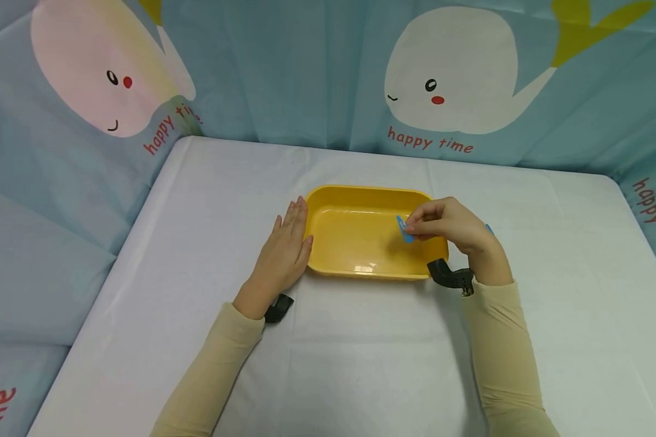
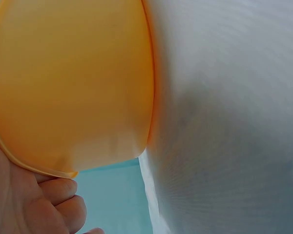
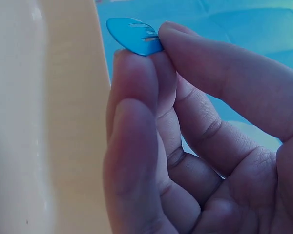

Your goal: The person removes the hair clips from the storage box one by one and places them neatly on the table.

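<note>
A shallow yellow tray [image 1: 355,243] with rounded corners sits on the white table. My right hand [image 1: 454,227] is over its right end and pinches a small blue hair clip [image 1: 401,229] between thumb and fingertips. In the right wrist view the clip [image 3: 134,36] shows a smooth rounded end and narrow slots. My left hand [image 1: 284,252] lies along the tray's left side with fingers extended, touching the rim. The left wrist view shows the tray's outer wall [image 2: 78,83] close up, with part of the left hand [image 2: 34,200] below the rim.
Just beyond the right wrist, a bit of another blue item [image 1: 489,229] shows; the wrist hides most of it. Black wrist mounts [image 1: 449,276] are on both arms. A blue curtain [image 1: 295,73] printed with whales hangs behind the white table [image 1: 361,364].
</note>
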`<state>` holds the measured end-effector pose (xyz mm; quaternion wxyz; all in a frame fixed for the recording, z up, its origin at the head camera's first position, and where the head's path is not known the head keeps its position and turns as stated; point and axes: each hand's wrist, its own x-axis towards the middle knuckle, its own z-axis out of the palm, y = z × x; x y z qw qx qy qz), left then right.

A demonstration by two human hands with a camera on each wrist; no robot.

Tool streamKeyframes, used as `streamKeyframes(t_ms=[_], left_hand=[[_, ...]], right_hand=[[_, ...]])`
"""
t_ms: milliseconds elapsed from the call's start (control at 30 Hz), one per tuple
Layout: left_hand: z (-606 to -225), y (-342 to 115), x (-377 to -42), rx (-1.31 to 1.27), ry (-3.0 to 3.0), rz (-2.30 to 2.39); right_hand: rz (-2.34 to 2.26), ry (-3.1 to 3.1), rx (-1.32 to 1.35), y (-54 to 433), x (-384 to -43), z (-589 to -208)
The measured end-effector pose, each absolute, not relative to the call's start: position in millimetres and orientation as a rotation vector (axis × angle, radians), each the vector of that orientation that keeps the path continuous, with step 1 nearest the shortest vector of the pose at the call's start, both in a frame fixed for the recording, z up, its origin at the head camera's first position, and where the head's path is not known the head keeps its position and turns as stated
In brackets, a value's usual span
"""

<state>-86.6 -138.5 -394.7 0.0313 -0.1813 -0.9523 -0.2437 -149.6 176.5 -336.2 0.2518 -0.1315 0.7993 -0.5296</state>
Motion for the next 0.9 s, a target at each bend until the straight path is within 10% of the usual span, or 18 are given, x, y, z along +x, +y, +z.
streamKeyframes(t_ms=[900], left_hand=[[-396.9, -139.4, -86.8, -0.562, -2.932, -0.757]], right_hand=[[-1.553, 2.228, -0.263, 207.5, -139.4, -329.6]])
